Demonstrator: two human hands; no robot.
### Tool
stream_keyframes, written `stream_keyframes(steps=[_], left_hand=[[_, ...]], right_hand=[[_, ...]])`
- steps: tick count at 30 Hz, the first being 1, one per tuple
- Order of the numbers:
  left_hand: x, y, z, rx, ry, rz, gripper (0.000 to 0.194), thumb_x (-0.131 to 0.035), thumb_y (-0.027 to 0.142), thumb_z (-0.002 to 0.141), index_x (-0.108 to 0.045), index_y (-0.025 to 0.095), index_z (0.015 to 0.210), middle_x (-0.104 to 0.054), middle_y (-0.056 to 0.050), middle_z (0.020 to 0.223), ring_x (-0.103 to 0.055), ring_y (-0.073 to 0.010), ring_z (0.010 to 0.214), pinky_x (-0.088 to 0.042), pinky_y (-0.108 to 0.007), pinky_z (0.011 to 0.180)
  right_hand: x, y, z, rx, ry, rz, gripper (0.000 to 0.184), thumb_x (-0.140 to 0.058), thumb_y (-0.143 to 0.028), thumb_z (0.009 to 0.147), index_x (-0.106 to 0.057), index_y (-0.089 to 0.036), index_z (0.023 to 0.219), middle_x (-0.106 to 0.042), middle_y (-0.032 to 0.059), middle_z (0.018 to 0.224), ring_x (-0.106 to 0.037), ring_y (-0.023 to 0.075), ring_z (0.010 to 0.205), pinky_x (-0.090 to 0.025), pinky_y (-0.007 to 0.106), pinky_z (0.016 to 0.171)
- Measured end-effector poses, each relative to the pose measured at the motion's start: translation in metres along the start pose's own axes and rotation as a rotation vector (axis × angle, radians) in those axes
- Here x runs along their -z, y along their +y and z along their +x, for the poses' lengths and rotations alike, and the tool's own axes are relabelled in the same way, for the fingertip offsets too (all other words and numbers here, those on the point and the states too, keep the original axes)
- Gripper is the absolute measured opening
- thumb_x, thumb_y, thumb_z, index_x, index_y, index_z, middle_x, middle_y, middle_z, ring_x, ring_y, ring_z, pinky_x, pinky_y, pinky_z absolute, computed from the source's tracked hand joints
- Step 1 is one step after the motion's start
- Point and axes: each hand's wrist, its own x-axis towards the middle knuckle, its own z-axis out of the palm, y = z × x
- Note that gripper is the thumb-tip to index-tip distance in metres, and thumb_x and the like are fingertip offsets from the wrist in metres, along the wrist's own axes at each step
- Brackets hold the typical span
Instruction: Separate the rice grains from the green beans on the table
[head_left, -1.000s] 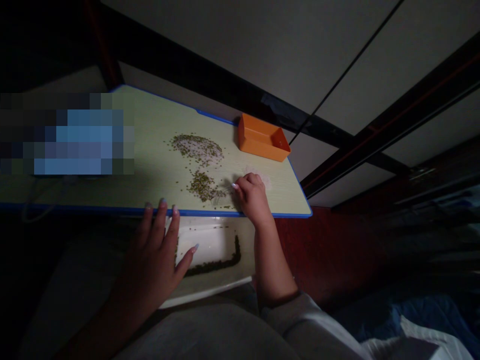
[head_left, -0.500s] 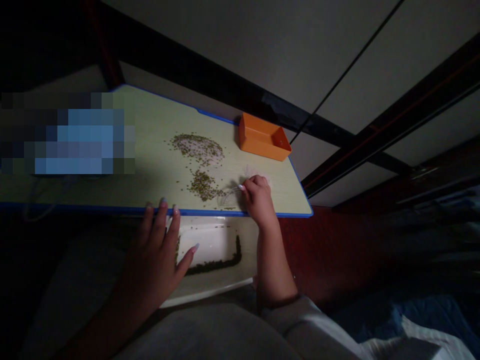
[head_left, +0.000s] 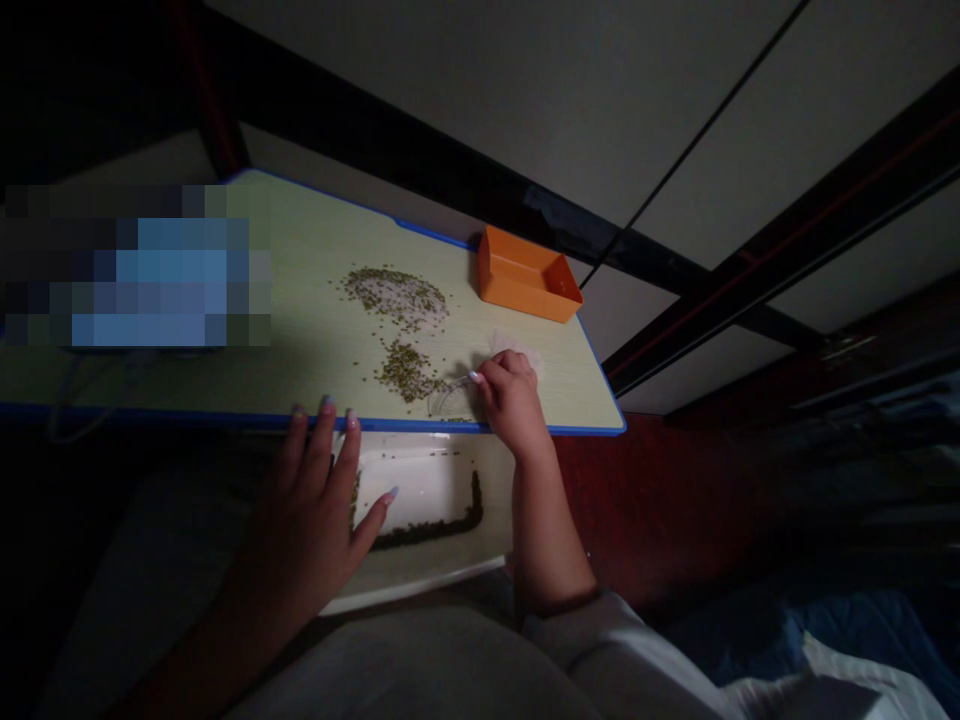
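My right hand [head_left: 512, 398] is closed on a clear, see-through piece with a curved rim [head_left: 452, 396], low against the tabletop; its exact kind is hard to make out. Beside that rim lies a small heap of green beans [head_left: 407, 370], like mung beans. Farther back is a wider heap of beans mixed with pale grains [head_left: 397, 295]. My left hand [head_left: 319, 495] holds nothing; its fingers are spread, with the tips at the table's blue front edge. Below that edge, a white tub [head_left: 420, 480] has green beans lined along its inner sides.
An orange open box [head_left: 529, 285] stands at the table's back right. A thin patch of pale grains [head_left: 517, 348] lies behind my right hand. The yellowish tabletop [head_left: 292, 260] has a blue rim. A pixelated blue item [head_left: 172, 280] with a cable sits at left.
My right hand has slid slightly left with the clear piece, nearer the small bean heap. My left hand has stayed where it was.
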Motion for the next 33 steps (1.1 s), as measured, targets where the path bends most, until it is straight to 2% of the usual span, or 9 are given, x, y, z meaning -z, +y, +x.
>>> stream_keyframes(steps=[6,13,19,33], left_hand=[[-0.0001,0.0002,0.0001,0.007,0.002,-0.010,0.089,-0.053,0.041,0.088,-0.002,0.018,0.157,-0.008,-0.018,0.166,-0.007,-0.0417,0.153,-0.025,-0.060,0.119],[-0.0016,0.0001,0.0001,-0.010,0.018,0.017,0.085,-0.052,0.042,0.088,-0.011,0.010,0.155,-0.016,-0.025,0.163,-0.008,-0.0434,0.152,-0.026,-0.060,0.118],[-0.0017,-0.0004,0.0000,-0.009,0.019,0.019,0.083,-0.051,0.042,0.088,-0.014,0.009,0.155,-0.018,-0.026,0.162,-0.008,-0.0423,0.152,-0.025,-0.059,0.119],[-0.0006,0.0002,-0.0004,-0.007,0.027,0.022,0.084,-0.050,0.042,0.089,-0.008,0.012,0.156,-0.016,-0.024,0.163,-0.008,-0.0422,0.152,-0.026,-0.059,0.118]], right_hand=[[-0.0002,-0.0007,0.0001,-0.021,0.022,-0.014,0.024,-0.048,-0.027,0.098,-0.065,-0.021,0.082,-0.059,0.0072,0.095,-0.047,0.0223,0.094,-0.035,0.033,0.080],[-0.0005,-0.0019,0.0004,-0.059,0.039,-0.060,0.025,-0.047,-0.028,0.099,-0.064,-0.020,0.082,-0.060,0.0076,0.095,-0.048,0.0226,0.094,-0.035,0.033,0.079],[0.0003,-0.0036,0.0015,-0.055,0.027,-0.050,0.026,-0.045,-0.029,0.099,-0.064,-0.020,0.084,-0.060,0.0073,0.096,-0.048,0.0221,0.095,-0.035,0.033,0.080],[0.0034,0.0036,-0.0023,0.005,-0.059,0.031,0.027,-0.045,-0.026,0.098,-0.063,-0.019,0.079,-0.059,0.0074,0.096,-0.048,0.0212,0.098,-0.036,0.033,0.085]])
